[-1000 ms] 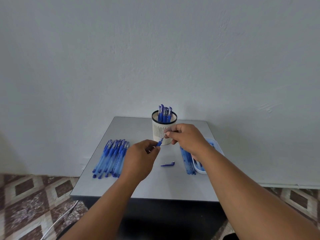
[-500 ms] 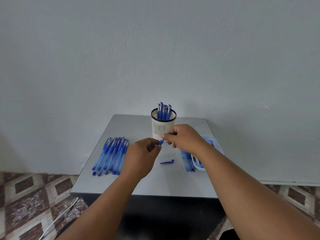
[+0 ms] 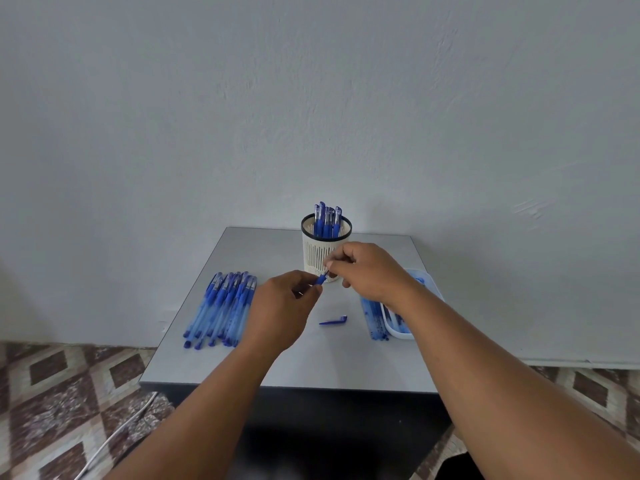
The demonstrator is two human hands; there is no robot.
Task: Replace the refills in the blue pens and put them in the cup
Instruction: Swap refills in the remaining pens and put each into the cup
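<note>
On your far left, the waiting pens (image 3: 221,308) lie in a tidy row on the table (image 3: 311,368), tips toward you, likely so each comes to hand in turn. Your left hand (image 3: 280,313) has its fingers curled, thumb and forefinger pinching the pen's blue end piece (image 3: 321,279); it probably serves as the anchor. Just below lies a loose blue cap (image 3: 333,320), set aside so the pen can be opened. Behind stands the cup (image 3: 325,252), already holding several finished pens upright. Your right hand (image 3: 370,271) pinches the other end of that small part in front of the cup, fingertips closed tight; what lies between them is too small to tell. At the right, loose refills (image 3: 374,318) lie beside a white tray (image 3: 429,282).
</note>
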